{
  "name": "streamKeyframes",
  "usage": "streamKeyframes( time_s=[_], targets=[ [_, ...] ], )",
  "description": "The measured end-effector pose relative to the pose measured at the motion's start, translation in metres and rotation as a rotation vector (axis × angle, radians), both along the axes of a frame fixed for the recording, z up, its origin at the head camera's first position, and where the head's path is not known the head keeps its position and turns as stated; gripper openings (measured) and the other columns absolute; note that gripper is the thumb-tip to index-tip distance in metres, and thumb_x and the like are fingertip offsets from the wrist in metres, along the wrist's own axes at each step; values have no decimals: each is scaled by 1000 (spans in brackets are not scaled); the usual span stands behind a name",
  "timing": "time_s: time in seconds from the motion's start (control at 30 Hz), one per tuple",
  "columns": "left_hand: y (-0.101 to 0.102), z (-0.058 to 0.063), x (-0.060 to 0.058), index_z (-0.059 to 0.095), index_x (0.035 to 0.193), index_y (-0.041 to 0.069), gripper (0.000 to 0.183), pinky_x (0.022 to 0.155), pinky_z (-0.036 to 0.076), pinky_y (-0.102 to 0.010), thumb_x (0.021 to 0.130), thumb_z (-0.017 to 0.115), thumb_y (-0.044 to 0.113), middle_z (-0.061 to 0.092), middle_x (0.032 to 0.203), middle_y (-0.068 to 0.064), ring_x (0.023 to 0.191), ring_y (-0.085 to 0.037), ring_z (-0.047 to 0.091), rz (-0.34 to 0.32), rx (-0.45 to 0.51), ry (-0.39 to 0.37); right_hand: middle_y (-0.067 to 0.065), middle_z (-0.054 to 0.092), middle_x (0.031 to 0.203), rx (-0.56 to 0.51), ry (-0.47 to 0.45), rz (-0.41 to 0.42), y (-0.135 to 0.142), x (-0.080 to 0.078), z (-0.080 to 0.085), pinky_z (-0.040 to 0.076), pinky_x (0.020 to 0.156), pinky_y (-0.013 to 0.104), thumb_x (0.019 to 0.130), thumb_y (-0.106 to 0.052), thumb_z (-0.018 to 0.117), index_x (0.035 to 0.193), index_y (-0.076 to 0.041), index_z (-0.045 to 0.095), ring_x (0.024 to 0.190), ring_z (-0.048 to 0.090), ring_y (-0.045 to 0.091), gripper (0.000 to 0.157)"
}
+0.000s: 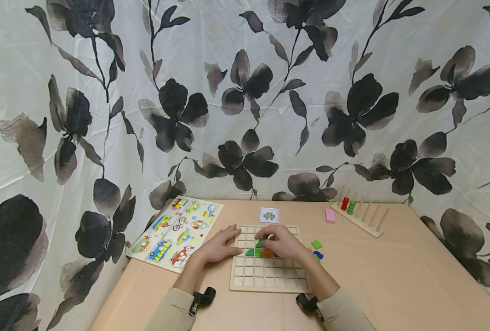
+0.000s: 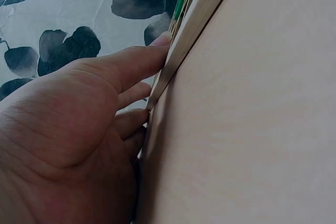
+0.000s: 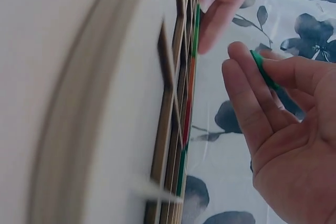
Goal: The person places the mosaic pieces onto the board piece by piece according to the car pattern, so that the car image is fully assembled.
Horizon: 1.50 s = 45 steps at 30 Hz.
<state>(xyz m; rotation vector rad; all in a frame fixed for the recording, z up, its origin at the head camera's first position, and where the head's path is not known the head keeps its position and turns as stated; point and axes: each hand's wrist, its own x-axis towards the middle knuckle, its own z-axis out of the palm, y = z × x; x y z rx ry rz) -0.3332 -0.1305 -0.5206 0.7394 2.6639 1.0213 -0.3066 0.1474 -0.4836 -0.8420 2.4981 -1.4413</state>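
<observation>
A wooden grid board [image 1: 270, 281] lies on the table between both hands. My left hand [image 1: 215, 246] rests at its left edge, fingers stretched out and thumb touching the rim. Above the board's middle, my right hand [image 1: 287, 242] pinches a small green piece [image 3: 261, 66] between thumb and fingers, held apart from the grid in the right wrist view. Green pieces [image 1: 250, 252] and an orange piece [image 1: 267, 253] sit in the cells, with a red one partly hidden under the right hand. Behind the board lies a small picture card [image 1: 269, 215].
Right of the board lie a green square piece [image 1: 316, 244] and a blue piece [image 1: 318, 254]. Farther back are a pink block [image 1: 329, 215] and a peg stand [image 1: 362, 224] with red and green beads. A vehicle picture board [image 1: 179, 232] lies at the left.
</observation>
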Motion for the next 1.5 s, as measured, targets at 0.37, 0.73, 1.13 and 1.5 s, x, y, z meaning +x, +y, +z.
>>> streamKeyframes(
  time_s=[0.37, 0.73, 1.13, 1.5],
  targets=[
    [-1, 1, 0, 45, 158, 9, 77, 133, 9, -56, 96, 73, 44, 24, 172, -17, 161, -37, 16, -4, 2, -2, -4, 70, 80, 57, 45, -32, -20, 2, 0, 51, 59, 20, 89, -7, 81, 92, -10, 77, 68, 58, 8, 6],
    [0, 0, 0, 45, 158, 9, 76, 134, 9, -54, 96, 73, 43, 24, 172, -17, 162, -36, 16, -10, -8, -2, 2, 73, 71, 84, -96, 34, -29, 3, -8, 58, 54, 24, 89, -2, 79, 85, -8, 73, 63, 70, 16, 10],
    [-1, 1, 0, 45, 158, 9, 76, 133, 9, -57, 96, 73, 43, 25, 172, -18, 161, -39, 16, 1, 8, -4, -1, 72, 69, 144, -50, 34, -33, 5, -11, 56, 53, 22, 88, -4, 82, 82, -9, 75, 59, 65, 8, 10],
    [-1, 1, 0, 45, 158, 9, 75, 133, 9, -56, 96, 73, 42, 25, 172, -18, 161, -38, 16, -10, -3, 4, -8, 67, 65, 209, -11, 36, -31, 5, -12, 50, 50, 20, 87, -9, 84, 78, -14, 76, 56, 56, 4, 13]
  ],
)
